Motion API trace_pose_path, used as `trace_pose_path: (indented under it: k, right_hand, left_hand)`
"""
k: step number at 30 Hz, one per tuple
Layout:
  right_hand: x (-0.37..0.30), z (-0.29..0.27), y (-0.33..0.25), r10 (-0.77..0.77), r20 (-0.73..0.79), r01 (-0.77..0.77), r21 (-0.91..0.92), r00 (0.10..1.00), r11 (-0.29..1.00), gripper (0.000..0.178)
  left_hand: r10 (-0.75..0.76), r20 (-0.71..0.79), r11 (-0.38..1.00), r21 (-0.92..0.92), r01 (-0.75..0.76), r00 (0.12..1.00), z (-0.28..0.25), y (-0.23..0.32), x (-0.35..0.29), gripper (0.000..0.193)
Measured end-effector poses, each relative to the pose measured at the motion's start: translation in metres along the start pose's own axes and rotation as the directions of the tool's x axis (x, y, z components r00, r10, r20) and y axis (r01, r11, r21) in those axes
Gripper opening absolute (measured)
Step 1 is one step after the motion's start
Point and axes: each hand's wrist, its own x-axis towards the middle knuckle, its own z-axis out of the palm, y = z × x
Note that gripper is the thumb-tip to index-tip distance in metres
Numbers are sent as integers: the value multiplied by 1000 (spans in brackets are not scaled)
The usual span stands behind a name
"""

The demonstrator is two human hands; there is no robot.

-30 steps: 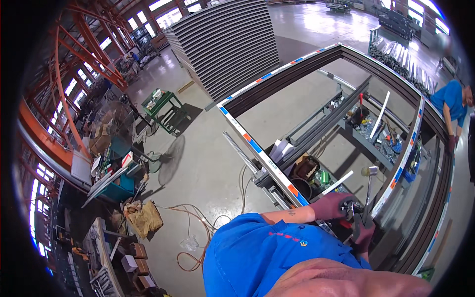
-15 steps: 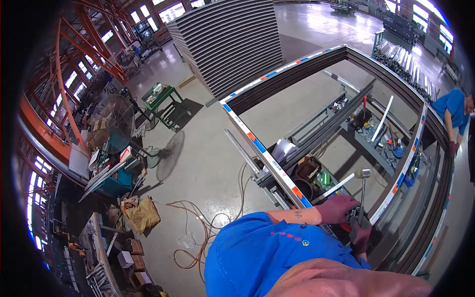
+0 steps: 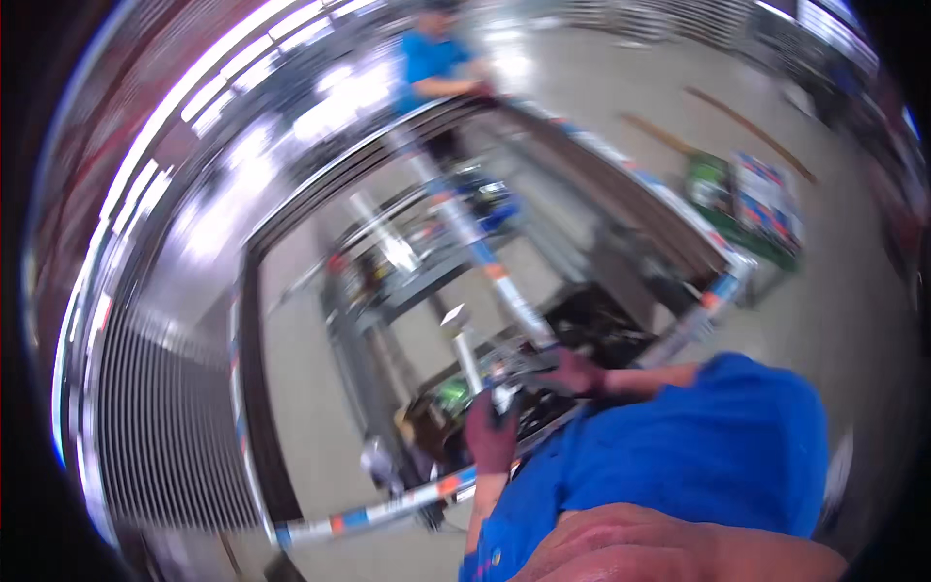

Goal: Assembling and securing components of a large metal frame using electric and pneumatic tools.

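Both my hands wear dark red gloves with dark fingertips and work close together over the near part of a large dark frame (image 3: 260,388). My right hand (image 3: 574,373) appears closed on the handle of a hammer; its pale block-like head (image 3: 454,315) points away to the left. My left hand (image 3: 492,432) is just left of it, fingers curled by a small pale and dark item that blur hides. A white strip (image 3: 469,361) runs between the left hand and the hammer head. A crossbar with coloured tape (image 3: 497,276) spans the frame and ends by my right hand.
Beneath the frame stands a grey bench (image 3: 417,291) with loose parts. A person in blue (image 3: 432,68) leans at the frame's far edge. Stacked ribbed panels (image 3: 170,427) rise at left; a green cart (image 3: 766,242) stands at right, with long wooden strips (image 3: 752,131) behind.
My view has swung right, so the frame and the other person now lie farther left. My hands have moved apart slightly, and the picture is blurred.
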Motion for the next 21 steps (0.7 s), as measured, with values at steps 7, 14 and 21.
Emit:
trace_pose_path:
  k: [7, 14, 21]
  right_hand:
    - [-41, -39, 8, -33, -221, 10, -102, 975, 995, 51]
    - [-58, -83, 35, -206, -362, 230, 26, 909, 973, 35]
    - [-40, -122, 60, -21, -305, 54, 99, 952, 994, 45]
  left_hand:
    - [145, 21, 973, -183, -138, 989, 46, -14, 24, 38]
    - [98, 194, 955, -294, -37, 976, 85, 2, 60, 46]
    - [216, 285, 959, -241, -148, 934, 96, 43, 106, 53]
